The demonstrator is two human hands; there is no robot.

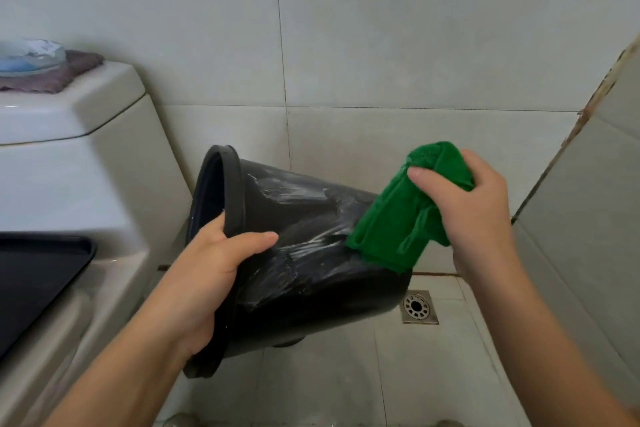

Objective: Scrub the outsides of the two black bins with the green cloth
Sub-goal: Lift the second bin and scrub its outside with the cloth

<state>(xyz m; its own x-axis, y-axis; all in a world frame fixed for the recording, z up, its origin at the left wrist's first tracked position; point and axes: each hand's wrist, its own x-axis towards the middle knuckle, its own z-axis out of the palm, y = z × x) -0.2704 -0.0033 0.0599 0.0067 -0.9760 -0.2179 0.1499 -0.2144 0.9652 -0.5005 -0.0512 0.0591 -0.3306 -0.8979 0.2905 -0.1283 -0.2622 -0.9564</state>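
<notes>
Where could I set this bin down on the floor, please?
Bare floor tiles lie near the floor drain, between the black bin and the right wall. Left is crowded: the toilet stands close beside the bin's rim, gripped by the left hand.

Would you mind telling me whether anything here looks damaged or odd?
The tile edge on the right wall looks chipped and brown-stained. The black bin is tipped sideways, but only because the left hand holds it.

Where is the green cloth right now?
In the head view, right of centre: the right hand grips the green cloth against the tipped black bin's base end, above the floor drain.
</notes>
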